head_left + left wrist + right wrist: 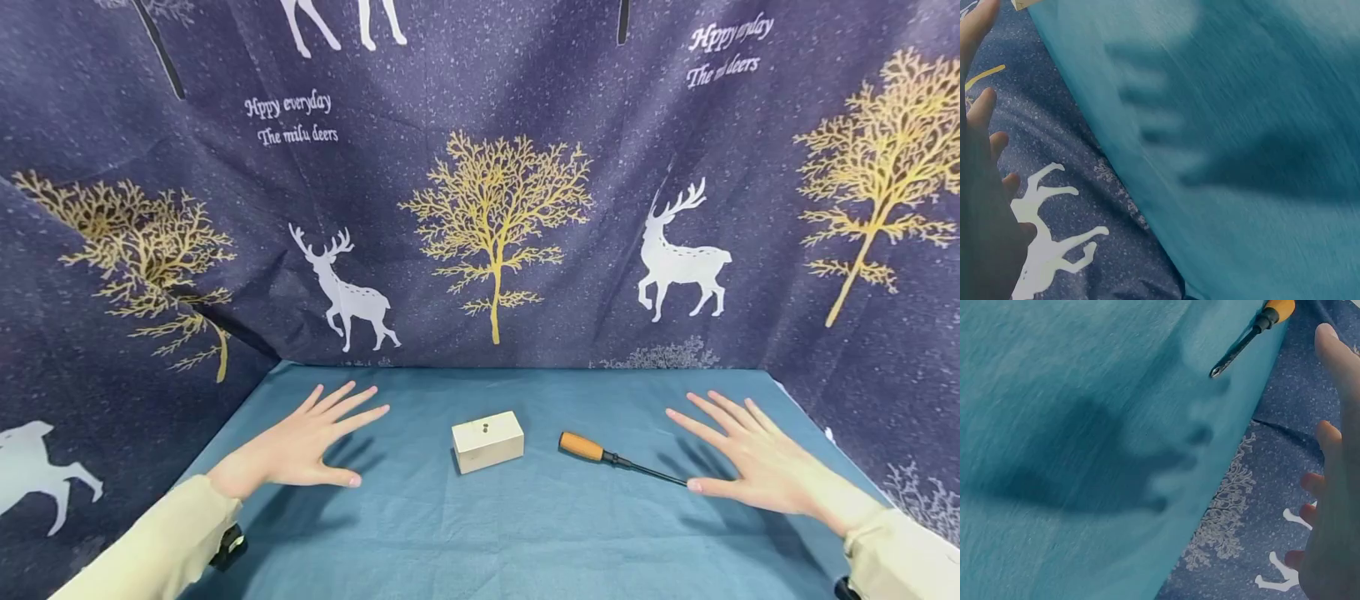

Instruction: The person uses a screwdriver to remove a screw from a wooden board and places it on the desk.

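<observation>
A pale block with two small dark marks on its top lies mid-table in the head view. To its right lies a screwdriver with an orange handle and a dark shaft pointing right. My left hand hovers left of the block, fingers spread, holding nothing. My right hand is spread above the cloth at the right, its thumb overlapping the shaft's tip in the head view. The right wrist view shows the screwdriver tip apart from the right hand. In the left wrist view the left hand fills the left edge.
A blue cloth covers the table. Behind and beside it hangs a dark blue fabric printed with white deer and yellow trees. Both hands cast shadows on the cloth.
</observation>
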A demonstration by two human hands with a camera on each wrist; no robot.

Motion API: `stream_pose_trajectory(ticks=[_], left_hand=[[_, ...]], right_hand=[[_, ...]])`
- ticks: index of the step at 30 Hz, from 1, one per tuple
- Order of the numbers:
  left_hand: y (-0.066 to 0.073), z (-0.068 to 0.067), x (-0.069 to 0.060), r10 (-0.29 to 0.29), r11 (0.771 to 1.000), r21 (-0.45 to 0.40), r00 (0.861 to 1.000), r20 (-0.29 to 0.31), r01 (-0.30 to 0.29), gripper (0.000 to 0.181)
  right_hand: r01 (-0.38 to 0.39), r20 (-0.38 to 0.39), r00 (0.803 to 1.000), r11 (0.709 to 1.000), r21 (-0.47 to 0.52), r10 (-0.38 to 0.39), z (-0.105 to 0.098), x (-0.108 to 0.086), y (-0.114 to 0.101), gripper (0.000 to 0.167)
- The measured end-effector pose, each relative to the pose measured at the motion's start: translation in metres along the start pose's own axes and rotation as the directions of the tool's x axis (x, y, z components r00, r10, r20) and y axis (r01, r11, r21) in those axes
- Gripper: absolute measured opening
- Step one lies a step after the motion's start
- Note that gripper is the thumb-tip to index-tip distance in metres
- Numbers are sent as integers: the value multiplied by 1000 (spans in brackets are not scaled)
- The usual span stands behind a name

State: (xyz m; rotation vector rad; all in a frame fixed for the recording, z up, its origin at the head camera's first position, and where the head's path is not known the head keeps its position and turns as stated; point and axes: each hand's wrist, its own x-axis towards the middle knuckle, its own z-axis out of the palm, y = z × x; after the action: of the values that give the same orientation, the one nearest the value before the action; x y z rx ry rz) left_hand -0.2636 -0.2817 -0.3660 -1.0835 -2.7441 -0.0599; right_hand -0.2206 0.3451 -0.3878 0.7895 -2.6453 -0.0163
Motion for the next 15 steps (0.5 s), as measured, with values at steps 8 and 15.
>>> stream_pose_trajectory(ticks=[8,15], left_hand=[[5,5,9,-1,1000,-26,1000,-14,0,92],[10,12,20,-4,996,-89,1000,-28,1,91]], right_hand=[[-3,24,1000,1000,28,3,0,13,-6,83],[-10,62,998,996,85,4,0,28,-14,82]])
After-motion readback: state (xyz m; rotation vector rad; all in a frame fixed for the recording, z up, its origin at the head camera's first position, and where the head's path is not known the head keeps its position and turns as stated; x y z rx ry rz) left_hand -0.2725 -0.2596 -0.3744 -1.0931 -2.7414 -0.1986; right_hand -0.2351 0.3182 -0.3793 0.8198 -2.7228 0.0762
